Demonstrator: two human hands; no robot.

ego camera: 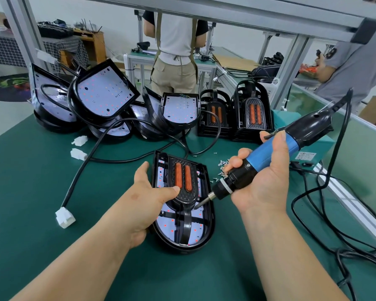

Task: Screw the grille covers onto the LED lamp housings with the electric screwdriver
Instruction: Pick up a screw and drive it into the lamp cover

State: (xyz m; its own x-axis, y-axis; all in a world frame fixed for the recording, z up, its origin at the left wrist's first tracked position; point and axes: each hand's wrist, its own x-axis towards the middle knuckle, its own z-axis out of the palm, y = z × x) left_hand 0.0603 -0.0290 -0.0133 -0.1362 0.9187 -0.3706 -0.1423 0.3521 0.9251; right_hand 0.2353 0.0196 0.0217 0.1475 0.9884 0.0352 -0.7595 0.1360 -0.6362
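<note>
Grille cover [190, 197]: seated in the LED lamp housing [211, 222] at the middle of the bench [41, 192], just in front of me, orange lenses up.
Left hand [148, 198]: clasps the housing's left wall, with the thumb laid across onto the cover to pin it.
Right hand [263, 177]: wrapped round the electric screwdriver [269, 155], barrel slanted down to the left.
Bit [201, 203]: tip at the cover's right edge, where the wide part narrows to the stem. I cannot tell whether it is touching or just clear, and I can make out no screw on it.
Step in hand: I judge that one fastening point is being addressed, mid-task. I cannot read whether other screws are in.
Next move: bring the tool nearer upright over the hole and press straight down, thumb firm so the cover does not creep.
Supply: loose screws [223, 165] just beyond the right hand; stacked covers [252, 114] and bare housings [106, 94] at the far edge.
</note>
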